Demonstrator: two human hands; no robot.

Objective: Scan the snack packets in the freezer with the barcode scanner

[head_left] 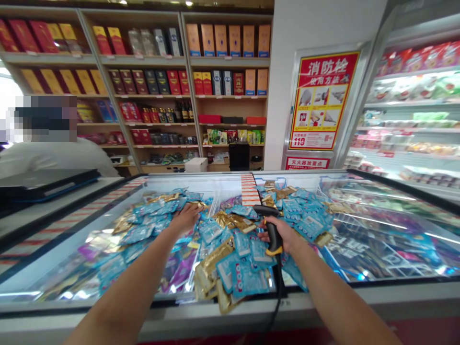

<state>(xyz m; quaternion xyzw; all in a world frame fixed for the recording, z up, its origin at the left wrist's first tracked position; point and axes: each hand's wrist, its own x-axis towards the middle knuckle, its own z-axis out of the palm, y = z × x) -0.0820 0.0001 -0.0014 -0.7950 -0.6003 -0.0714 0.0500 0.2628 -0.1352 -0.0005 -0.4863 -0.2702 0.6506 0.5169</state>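
Observation:
My right hand (283,235) grips a black barcode scanner (270,225) with a yellow trim, its head pointing left over a chest freezer (230,302) and its cable hanging down the front. My left hand (187,216) reaches into the freezer and rests on a heap of blue and gold snack packets (237,258). Whether its fingers hold a packet is hidden from view. The packets fill the open middle section between the two hands.
Sliding glass lids (388,225) cover the freezer's right part. A person in a white top (53,155) stands at the left behind a counter with a dark laptop (43,184). Shelves of boxed goods (172,81) line the back; a refrigerated shelf (413,110) stands right.

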